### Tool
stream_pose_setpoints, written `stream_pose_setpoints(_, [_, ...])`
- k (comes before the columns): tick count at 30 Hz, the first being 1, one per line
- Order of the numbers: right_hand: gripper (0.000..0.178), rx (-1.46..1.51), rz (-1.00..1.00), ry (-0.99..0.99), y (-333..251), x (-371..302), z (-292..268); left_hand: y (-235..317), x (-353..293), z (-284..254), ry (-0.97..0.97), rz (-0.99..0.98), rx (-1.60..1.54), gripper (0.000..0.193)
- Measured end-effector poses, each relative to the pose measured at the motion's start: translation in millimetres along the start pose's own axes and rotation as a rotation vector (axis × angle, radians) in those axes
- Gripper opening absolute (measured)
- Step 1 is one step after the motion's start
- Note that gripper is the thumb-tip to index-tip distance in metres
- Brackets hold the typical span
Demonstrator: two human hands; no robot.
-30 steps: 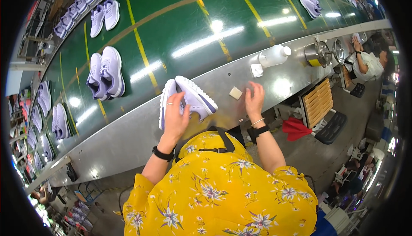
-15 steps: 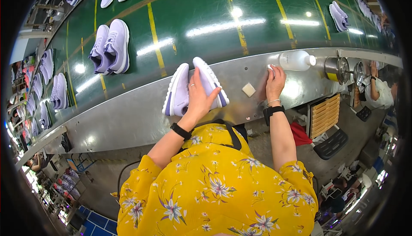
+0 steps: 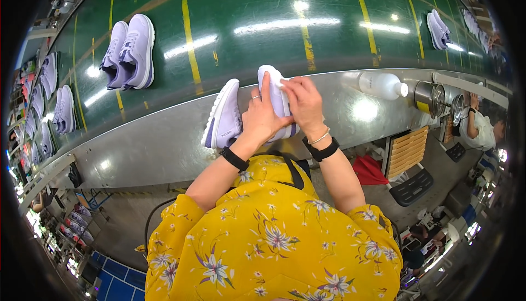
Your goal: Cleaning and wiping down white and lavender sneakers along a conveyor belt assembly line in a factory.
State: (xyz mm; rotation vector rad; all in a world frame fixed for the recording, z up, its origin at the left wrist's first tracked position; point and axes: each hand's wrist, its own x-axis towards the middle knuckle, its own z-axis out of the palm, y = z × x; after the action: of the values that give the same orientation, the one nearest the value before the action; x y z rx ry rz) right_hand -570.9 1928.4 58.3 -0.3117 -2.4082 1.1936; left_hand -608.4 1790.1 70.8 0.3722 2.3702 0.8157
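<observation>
Two lilac sneakers with white soles lie on the metal ledge in front of me. My left hand grips the right-hand sneaker from its left side. My right hand presses a small white cloth against that sneaker near its toe. The other sneaker lies just left of my left hand, sole edge up, untouched. Both wrists wear black bands.
A green conveyor belt with yellow lines carries more lilac sneaker pairs. A white plastic bottle lies on the ledge to the right, beside a metal can. Another person sits at far right. A slatted wooden seat stands below.
My right hand left the spot by the bottle, came back left with the white cloth, and now rests on the sneaker. My left hand kept its hold and tilted the sneaker more upright.
</observation>
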Motion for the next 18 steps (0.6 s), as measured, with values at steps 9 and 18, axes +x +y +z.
stream_pose_setpoints(9, [0.014,-0.129,-0.037,-0.052,13,4,3,8,12,11,-0.004,-0.008,0.081,0.131])
stream_pose_setpoints(18, [0.012,-0.095,0.185,-0.115,43,3,-16,10,7,4,-0.218,0.039,-0.006,0.118])
